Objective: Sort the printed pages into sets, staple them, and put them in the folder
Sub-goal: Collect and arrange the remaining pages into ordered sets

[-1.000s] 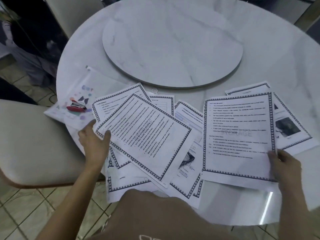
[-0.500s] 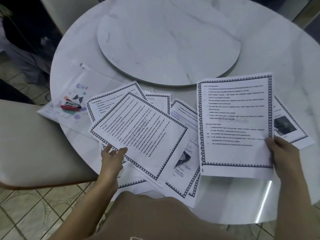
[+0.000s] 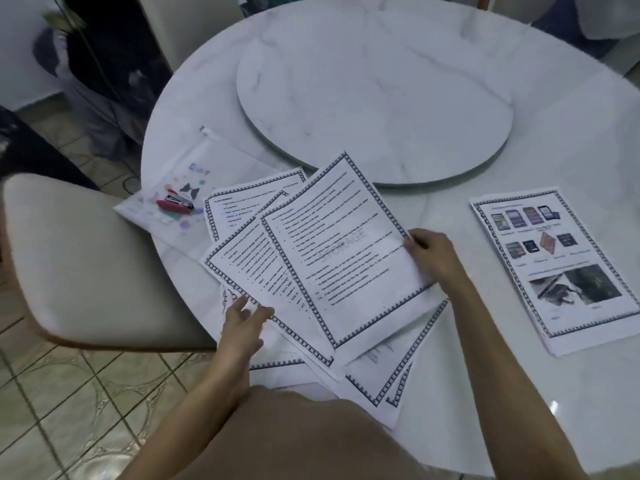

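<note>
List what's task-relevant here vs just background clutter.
For the job:
- fanned printed pages
- STORAGE page, held at its edge by the right hand
- left hand on the fanned pages
- picture page, lying apart to the right
- red stapler
- clear folder under the stapler

Lying about:
- lazy Susan
- chair

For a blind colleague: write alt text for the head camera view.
A person's right hand lays a text page watermarked STORAGE onto a fanned pile of bordered pages on a round marble table, while the left hand touches the pile's near edge. A red stapler rests on a clear folder at left; a picture page lies apart at right.
</note>
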`<state>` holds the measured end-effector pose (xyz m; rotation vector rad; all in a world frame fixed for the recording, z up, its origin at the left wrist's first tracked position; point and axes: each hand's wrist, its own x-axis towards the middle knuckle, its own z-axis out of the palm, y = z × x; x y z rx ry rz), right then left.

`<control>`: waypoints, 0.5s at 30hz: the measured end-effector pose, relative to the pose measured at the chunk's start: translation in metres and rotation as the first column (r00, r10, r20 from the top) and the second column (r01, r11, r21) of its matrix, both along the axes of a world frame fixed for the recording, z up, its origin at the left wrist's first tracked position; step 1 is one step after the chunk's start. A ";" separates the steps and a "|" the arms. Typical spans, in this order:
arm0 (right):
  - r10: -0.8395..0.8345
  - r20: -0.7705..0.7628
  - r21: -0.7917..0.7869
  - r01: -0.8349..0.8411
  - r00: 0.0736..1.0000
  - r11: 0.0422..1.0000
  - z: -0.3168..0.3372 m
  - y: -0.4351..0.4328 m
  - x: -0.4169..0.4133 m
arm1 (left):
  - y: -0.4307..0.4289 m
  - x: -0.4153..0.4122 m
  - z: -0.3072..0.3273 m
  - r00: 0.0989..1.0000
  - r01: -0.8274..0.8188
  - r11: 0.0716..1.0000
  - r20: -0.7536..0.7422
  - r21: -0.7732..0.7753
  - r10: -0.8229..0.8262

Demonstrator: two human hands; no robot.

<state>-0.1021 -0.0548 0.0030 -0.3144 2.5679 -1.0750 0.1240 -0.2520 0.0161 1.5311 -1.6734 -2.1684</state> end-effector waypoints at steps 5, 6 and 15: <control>0.153 -0.031 0.192 -0.144 0.988 0.971 -0.014 -0.034 0.003 | -0.001 0.001 -0.001 1.000 0.018 0.999 -0.006 0.035 -0.018; 0.172 -0.004 0.205 -0.167 0.985 0.964 -0.016 -0.038 0.006 | -0.001 0.000 -0.001 1.000 0.021 0.999 -0.004 0.035 -0.021; 0.048 0.144 0.160 -0.071 0.988 0.985 -0.018 -0.034 0.026 | -0.011 -0.008 -0.007 0.999 0.039 0.998 -0.022 0.044 -0.038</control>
